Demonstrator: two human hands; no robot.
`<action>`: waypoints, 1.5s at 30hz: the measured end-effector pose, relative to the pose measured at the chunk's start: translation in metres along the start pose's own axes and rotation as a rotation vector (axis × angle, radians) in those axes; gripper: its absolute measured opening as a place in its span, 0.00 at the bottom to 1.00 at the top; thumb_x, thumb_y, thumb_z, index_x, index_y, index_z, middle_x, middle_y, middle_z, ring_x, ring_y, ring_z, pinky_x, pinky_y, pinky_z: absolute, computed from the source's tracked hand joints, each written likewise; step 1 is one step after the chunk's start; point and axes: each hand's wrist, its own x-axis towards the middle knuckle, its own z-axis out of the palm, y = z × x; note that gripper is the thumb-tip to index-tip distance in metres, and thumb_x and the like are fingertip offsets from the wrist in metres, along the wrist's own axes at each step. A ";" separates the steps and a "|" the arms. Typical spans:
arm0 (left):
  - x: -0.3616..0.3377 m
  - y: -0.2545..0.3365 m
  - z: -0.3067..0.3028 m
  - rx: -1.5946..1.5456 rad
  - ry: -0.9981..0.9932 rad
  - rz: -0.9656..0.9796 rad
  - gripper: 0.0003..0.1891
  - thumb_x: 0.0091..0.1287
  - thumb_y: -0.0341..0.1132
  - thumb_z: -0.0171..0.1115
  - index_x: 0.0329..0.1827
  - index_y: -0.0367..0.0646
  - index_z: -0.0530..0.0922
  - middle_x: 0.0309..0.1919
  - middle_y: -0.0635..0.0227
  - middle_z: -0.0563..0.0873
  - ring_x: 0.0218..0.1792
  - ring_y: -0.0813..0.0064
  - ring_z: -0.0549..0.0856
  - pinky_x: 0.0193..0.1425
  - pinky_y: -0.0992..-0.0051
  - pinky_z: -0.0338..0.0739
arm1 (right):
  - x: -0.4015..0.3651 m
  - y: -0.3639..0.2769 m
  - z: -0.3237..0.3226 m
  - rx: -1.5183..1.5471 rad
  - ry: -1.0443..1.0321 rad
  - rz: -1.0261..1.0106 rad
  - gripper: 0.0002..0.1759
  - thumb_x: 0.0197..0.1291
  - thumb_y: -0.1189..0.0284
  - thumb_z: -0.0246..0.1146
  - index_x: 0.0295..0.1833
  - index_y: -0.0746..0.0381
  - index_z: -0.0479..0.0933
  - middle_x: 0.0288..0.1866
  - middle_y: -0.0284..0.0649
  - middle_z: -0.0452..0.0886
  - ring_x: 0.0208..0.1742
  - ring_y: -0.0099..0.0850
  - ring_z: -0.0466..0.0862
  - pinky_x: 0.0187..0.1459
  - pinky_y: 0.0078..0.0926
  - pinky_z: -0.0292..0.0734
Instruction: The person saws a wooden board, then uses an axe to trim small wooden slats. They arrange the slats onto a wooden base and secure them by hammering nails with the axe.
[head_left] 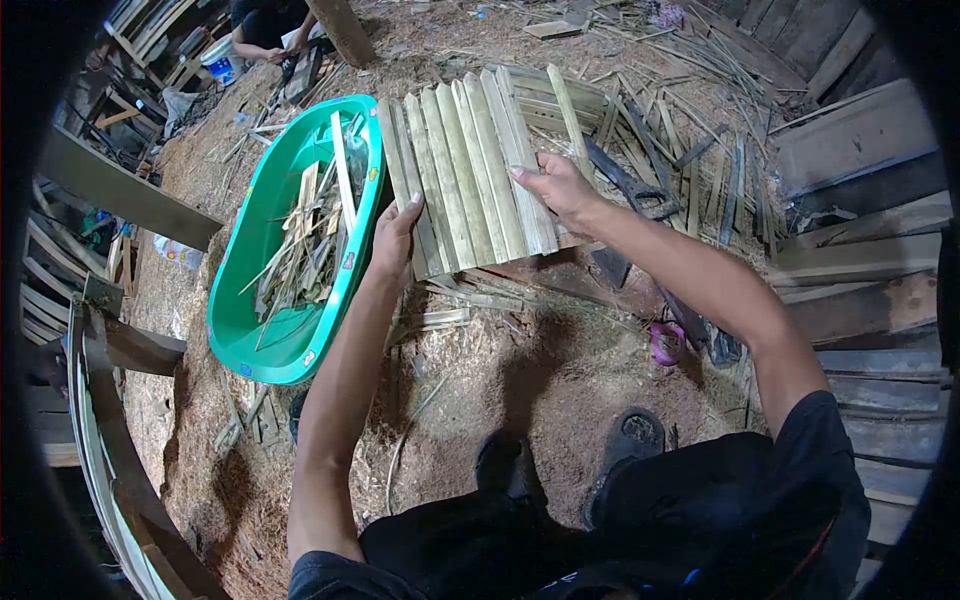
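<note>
A panel of pale wooden slats (pixel 465 175), laid side by side, is held up in front of me. My left hand (pixel 397 232) grips its lower left edge, thumb on the front face. On the right edge, my right hand (pixel 557 188) is closed with its thumb over the last slat. The fingers behind the panel are hidden. Just left of the panel stands a green plastic tub (pixel 222 300) with thin wood scraps (pixel 312 235) inside. A separate narrow slat (pixel 568 112) stands out beyond my right hand.
Loose wood strips (pixel 715 185) cover the ground at the right. Stacked boards (pixel 870 250) line the right side. A pink object (pixel 666 343) lies near my feet. Wooden posts and beams (pixel 130 190) stand at the left. Another person's hands (pixel 283 50) show at the top left.
</note>
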 end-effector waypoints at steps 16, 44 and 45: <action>-0.001 -0.010 -0.017 -0.104 -0.140 -0.086 0.23 0.72 0.38 0.59 0.64 0.33 0.70 0.54 0.54 0.83 0.52 0.63 0.87 0.59 0.62 0.83 | -0.012 0.005 -0.001 0.128 -0.053 0.053 0.16 0.72 0.68 0.60 0.58 0.65 0.75 0.52 0.42 0.84 0.51 0.28 0.84 0.55 0.30 0.80; 0.016 0.017 -0.001 -0.025 0.136 -0.108 0.15 0.70 0.36 0.62 0.51 0.33 0.76 0.40 0.59 0.86 0.37 0.68 0.88 0.43 0.64 0.85 | -0.011 0.008 -0.002 0.134 -0.060 0.038 0.15 0.71 0.68 0.61 0.57 0.64 0.74 0.51 0.39 0.84 0.49 0.24 0.84 0.53 0.27 0.80; 0.015 0.017 0.000 -0.010 0.137 -0.099 0.15 0.70 0.36 0.62 0.51 0.32 0.76 0.40 0.59 0.86 0.37 0.67 0.88 0.43 0.64 0.85 | -0.012 0.008 -0.002 0.125 -0.061 0.038 0.15 0.71 0.68 0.61 0.57 0.64 0.74 0.51 0.39 0.84 0.49 0.24 0.84 0.53 0.27 0.80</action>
